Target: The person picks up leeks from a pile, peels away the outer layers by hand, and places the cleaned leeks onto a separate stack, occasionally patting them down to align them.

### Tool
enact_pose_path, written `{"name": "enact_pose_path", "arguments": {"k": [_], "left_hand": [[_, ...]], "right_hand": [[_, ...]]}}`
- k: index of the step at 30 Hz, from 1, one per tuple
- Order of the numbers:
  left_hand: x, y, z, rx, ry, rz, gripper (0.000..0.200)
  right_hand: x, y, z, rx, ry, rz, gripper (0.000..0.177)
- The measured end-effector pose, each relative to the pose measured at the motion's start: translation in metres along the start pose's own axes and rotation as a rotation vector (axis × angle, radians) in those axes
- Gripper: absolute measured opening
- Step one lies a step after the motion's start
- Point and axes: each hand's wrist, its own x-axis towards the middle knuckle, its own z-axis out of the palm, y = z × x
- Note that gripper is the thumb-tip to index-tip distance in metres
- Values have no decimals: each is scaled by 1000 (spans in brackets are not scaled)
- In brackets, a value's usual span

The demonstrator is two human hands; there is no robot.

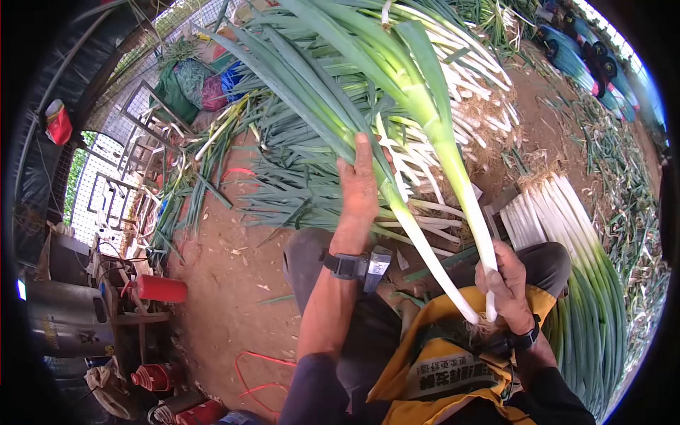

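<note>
I have 2 bare hands in my head view, each closed on its own long green-and-white stalk. Just above centre, toward 12 o'clock, my left hand (361, 190) is wrapped around the left stalk (423, 244), with the thumb lying along the green part and the fingers mostly hidden behind it. That stalk slants from its dark leaves at 11 o'clock down to a white base at 5 o'clock.

Toward 4 o'clock, my right hand (513, 287) is curled snugly around the lower white part of the right stalk (460, 177), whose leaves reach up to 12 o'clock. The 2 white bases sit close beside each other, over a yellow cloth (404, 365) with dark printing that lies across the lap at 5 o'clock.

I see a black wrist device (377, 268) strapped on the left wrist and a dark band (525, 336) on the right.

Beyond the hands, from 11 to 1 o'clock, a big heap of stalks (304, 142) covers the ground. Between 3 and 4 o'clock I have a neat bundle (591, 283) lined up side by side, roots up and green leaves down. At 8 o'clock there is a red canister (163, 288) near a metal drum (71, 312), and at 7 o'clock a red cord (244, 379) loops over the dirt floor (227, 297).
</note>
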Motion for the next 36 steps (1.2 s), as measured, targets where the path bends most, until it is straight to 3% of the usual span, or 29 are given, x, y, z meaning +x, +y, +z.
{"name": "enact_pose_path", "arguments": {"k": [4,7,10,13,17,18,21,24,25,27,30,36], "left_hand": [[3,1,0,114,-36,47,60],[-12,16,12,-2,-53,-88,77],[-14,15,12,-299,-328,-209,92],[-13,4,5,-280,-336,-216,94],[-7,-3,-4,-449,-383,-302,67],[-7,0,-3,-357,-380,-250,57],[-6,4,-6,-220,-299,-189,33],[2,2,-15,-346,-154,-222,22],[0,12,-7,-395,-135,-197,22],[5,16,-4,-467,-102,-180,23],[6,15,-7,-498,-15,-208,25],[4,35,-9,-515,31,-246,29]], "right_hand": [[8,-31,-7,11,-155,196,50],[12,-14,-4,113,-232,296,49],[17,5,-1,158,-352,391,47],[21,5,-1,161,-344,452,48],[30,-7,-4,205,-299,543,44],[33,-7,-11,131,-320,560,36],[26,30,-22,-500,-259,211,48],[32,10,-12,-891,-82,214,80],[35,8,-12,-942,-7,229,76],[35,27,-25,-1125,118,-138,62],[40,40,-36,-939,-89,91,50],[64,20,-38,-810,-316,249,46]]}}
